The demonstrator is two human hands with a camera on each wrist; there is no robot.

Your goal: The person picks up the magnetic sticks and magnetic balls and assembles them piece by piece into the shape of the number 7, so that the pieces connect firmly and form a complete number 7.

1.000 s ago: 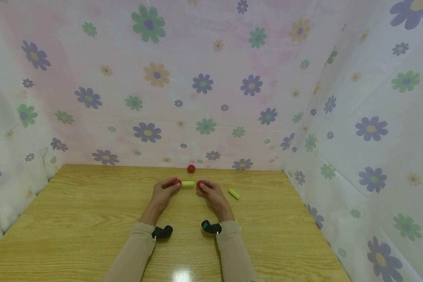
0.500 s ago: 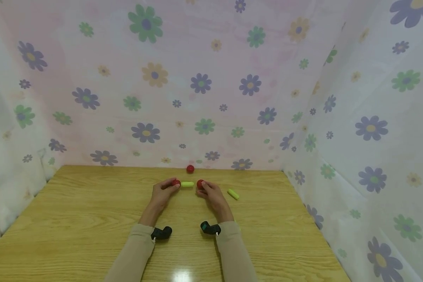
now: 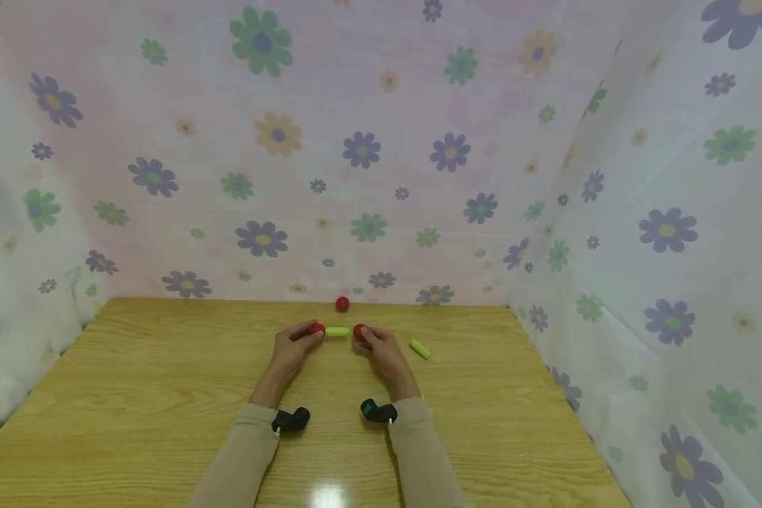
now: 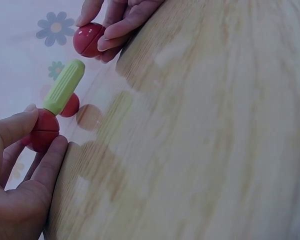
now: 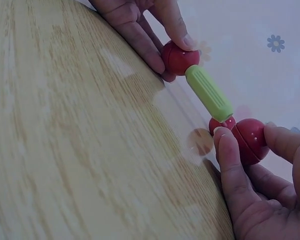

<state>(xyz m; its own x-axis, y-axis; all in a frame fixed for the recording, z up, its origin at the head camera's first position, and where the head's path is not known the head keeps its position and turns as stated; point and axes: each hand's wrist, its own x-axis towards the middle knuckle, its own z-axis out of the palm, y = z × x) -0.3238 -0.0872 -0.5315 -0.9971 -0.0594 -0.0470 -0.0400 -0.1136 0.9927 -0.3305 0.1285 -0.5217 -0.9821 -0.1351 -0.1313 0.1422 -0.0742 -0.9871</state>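
My left hand (image 3: 294, 348) pinches a red ball (image 4: 44, 131) between thumb and fingers. From that ball a ribbed light-green rod (image 3: 337, 331) sticks out toward the right, its far end free. A second red ball (image 5: 250, 141) is held by the thumb and fingertips of my right hand (image 3: 383, 354), with a small gap between it and the rod's tip. Behind the rod, near the back edge, a third red ball (image 3: 342, 304) rests on the table. Its reflection shows on the glossy surface in both wrist views.
Another light-green rod (image 3: 420, 349) lies on the wooden table (image 3: 165, 374), right of my right hand. A flowered cloth (image 3: 317, 233) hangs along the back and both sides. Black wrist cameras (image 3: 292, 419) are strapped at both cuffs.
Both hands keep nearly the same place and hold. A bit of green visible beside the right sleeve earlier is now almost hidden. The head view has shifted slightly.
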